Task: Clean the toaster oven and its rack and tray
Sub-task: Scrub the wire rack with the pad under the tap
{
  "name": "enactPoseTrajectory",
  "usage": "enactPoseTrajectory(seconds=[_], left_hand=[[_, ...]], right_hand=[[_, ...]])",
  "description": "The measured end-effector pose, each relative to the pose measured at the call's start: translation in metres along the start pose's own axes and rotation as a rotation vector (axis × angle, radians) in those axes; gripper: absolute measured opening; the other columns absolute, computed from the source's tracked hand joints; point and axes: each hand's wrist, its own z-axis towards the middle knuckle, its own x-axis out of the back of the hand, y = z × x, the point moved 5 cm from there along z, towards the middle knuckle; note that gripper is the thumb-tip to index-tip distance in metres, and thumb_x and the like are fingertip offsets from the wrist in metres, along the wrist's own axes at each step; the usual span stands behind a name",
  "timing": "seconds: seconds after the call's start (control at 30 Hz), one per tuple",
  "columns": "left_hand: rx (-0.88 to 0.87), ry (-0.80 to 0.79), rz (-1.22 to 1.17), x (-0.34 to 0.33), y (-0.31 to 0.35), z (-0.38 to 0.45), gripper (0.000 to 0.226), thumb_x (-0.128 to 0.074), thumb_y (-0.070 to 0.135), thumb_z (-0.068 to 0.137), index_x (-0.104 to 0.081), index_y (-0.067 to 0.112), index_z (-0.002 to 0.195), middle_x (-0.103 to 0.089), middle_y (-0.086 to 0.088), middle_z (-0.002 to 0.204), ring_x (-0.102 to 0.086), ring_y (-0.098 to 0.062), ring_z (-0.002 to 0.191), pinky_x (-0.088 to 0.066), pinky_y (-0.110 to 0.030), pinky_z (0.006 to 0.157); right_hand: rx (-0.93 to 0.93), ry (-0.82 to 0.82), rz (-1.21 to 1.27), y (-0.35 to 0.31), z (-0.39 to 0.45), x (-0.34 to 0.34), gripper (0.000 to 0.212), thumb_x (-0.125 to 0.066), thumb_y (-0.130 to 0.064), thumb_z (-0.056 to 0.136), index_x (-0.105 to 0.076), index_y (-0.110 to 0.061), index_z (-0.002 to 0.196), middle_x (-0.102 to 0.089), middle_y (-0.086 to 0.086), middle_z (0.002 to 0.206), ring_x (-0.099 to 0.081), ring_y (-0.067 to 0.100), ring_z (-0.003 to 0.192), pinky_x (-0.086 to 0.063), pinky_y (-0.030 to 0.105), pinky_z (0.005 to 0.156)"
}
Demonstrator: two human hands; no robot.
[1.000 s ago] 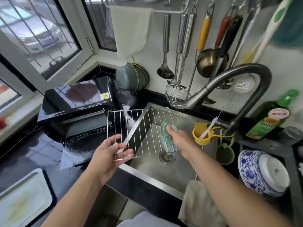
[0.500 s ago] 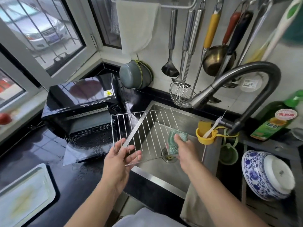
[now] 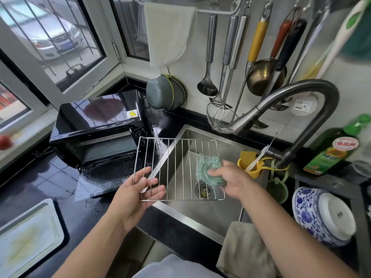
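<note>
Left grip [image 3: 138, 194] holds rack's [image 3: 180, 169] near-left corner; right grip [image 3: 230, 178] presses cloth [image 3: 208, 167] onto it.

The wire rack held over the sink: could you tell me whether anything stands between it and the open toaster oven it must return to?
Nothing visible does. The left hand holds the wire rack beside the toaster oven, whose door hangs open; the cavity looks unobstructed.

One toaster oven [image 3: 96, 125], one wire rack [image 3: 180, 169], one tray [image 3: 28, 235], one scrubber [image 3: 208, 169], two hands.
</note>
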Motion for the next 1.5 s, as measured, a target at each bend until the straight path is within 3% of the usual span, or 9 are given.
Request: enactPoseTrajectory(seconds=[0.13, 0.23, 0.43, 0.63, 0.83, 1.03, 1.23, 1.33, 1.5], left_hand=[[0.041, -0.046, 0.040, 0.001, -0.002, -0.005, 0.031, -0.041, 0.005, 0.110, -0.059, 0.011, 0.134, -0.066, -0.013, 0.082, -0.072, -0.035, 0.077, -0.065, -0.042, 0.068], [0.054, -0.072, 0.075, -0.002, 0.002, -0.007, 0.030, -0.040, 0.006, 0.110, -0.059, 0.011, 0.133, -0.063, -0.013, 0.081, -0.072, -0.035, 0.074, -0.065, -0.043, 0.067], [0.086, -0.133, 0.176, 0.002, 0.009, -0.009, 0.033, -0.042, 0.007, 0.109, -0.062, 0.016, 0.134, -0.063, -0.014, 0.085, -0.071, -0.035, 0.075, -0.065, -0.046, 0.073], [0.142, -0.142, 0.181, 0.001, 0.007, -0.004, 0.031, -0.043, 0.006, 0.109, -0.060, 0.015, 0.134, -0.062, -0.014, 0.082, -0.071, -0.035, 0.072, -0.065, -0.043, 0.068], [0.173, -0.188, 0.396, 0.014, 0.034, 0.007, 0.031, -0.044, 0.004, 0.108, -0.061, 0.011, 0.134, -0.060, -0.014, 0.080, -0.069, -0.033, 0.064, -0.064, -0.041, 0.060], [0.201, -0.257, 0.572, 0.004, 0.068, 0.023, 0.033, -0.043, 0.003, 0.108, -0.060, 0.012, 0.134, -0.061, -0.016, 0.078, -0.068, -0.030, 0.058, -0.060, -0.035, 0.053], [0.014, 0.043, 0.033, 0.004, 0.066, 0.047, 0.047, -0.049, 0.047, 0.106, -0.051, 0.012, 0.138, -0.069, -0.026, 0.125, -0.074, -0.037, 0.106, -0.061, -0.051, 0.089], [0.004, -0.037, -0.050, -0.008, 0.006, 0.020, 0.059, -0.052, 0.054, 0.101, -0.053, 0.012, 0.142, -0.067, -0.019, 0.132, -0.070, -0.033, 0.117, -0.049, -0.051, 0.108], [-0.020, 0.049, -0.294, -0.024, -0.047, 0.002, 0.043, -0.058, 0.030, 0.101, -0.054, 0.016, 0.141, -0.069, -0.017, 0.130, -0.070, -0.027, 0.118, -0.056, -0.039, 0.095]], right_hand=[[0.053, 0.159, -0.158, 0.009, 0.006, 0.004, 0.018, -0.071, -0.020, 0.090, -0.066, -0.007, 0.102, -0.072, 0.017, 0.107, -0.069, 0.027, 0.090, -0.055, 0.046, 0.089], [0.034, 0.355, -0.335, -0.001, 0.003, 0.006, 0.061, -0.066, -0.054, 0.087, -0.057, -0.009, 0.127, -0.062, 0.002, 0.125, -0.059, 0.027, 0.116, -0.046, 0.041, 0.100], [0.030, 0.059, 0.178, -0.007, 0.008, 0.017, 0.023, -0.060, 0.009, 0.090, -0.057, 0.003, 0.112, -0.066, 0.022, 0.108, -0.067, 0.033, 0.093, -0.055, 0.044, 0.086], [0.061, 0.309, -0.200, -0.004, 0.020, 0.032, 0.054, -0.074, -0.054, 0.080, -0.065, -0.012, 0.113, -0.070, 0.008, 0.111, -0.066, 0.028, 0.103, -0.053, 0.045, 0.093], [-0.017, -0.218, -0.306, -0.006, 0.004, 0.027, 0.036, -0.064, 0.009, 0.085, -0.058, -0.002, 0.119, -0.068, 0.022, 0.114, -0.070, 0.033, 0.100, -0.057, 0.045, 0.086], [0.065, -0.239, -0.366, -0.001, -0.005, 0.001, 0.023, -0.070, -0.021, 0.090, -0.066, -0.002, 0.102, -0.073, 0.014, 0.086, -0.069, 0.029, 0.079, -0.059, 0.040, 0.072], [0.090, 0.077, 0.101, 0.007, 0.008, -0.002, 0.010, -0.064, -0.008, 0.094, -0.064, -0.001, 0.102, -0.071, 0.017, 0.091, -0.070, 0.029, 0.075, -0.059, 0.041, 0.065], [0.051, 0.200, 0.231, 0.022, 0.008, -0.008, 0.009, -0.066, -0.001, 0.091, -0.058, -0.003, 0.096, -0.071, 0.017, 0.090, -0.070, 0.032, 0.079, -0.059, 0.053, 0.079], [-0.012, 0.174, 0.168, 0.052, 0.001, -0.048, 0.012, -0.065, 0.010, 0.085, -0.066, 0.002, 0.094, -0.072, 0.025, 0.095, -0.071, 0.036, 0.082, -0.060, 0.050, 0.074]])
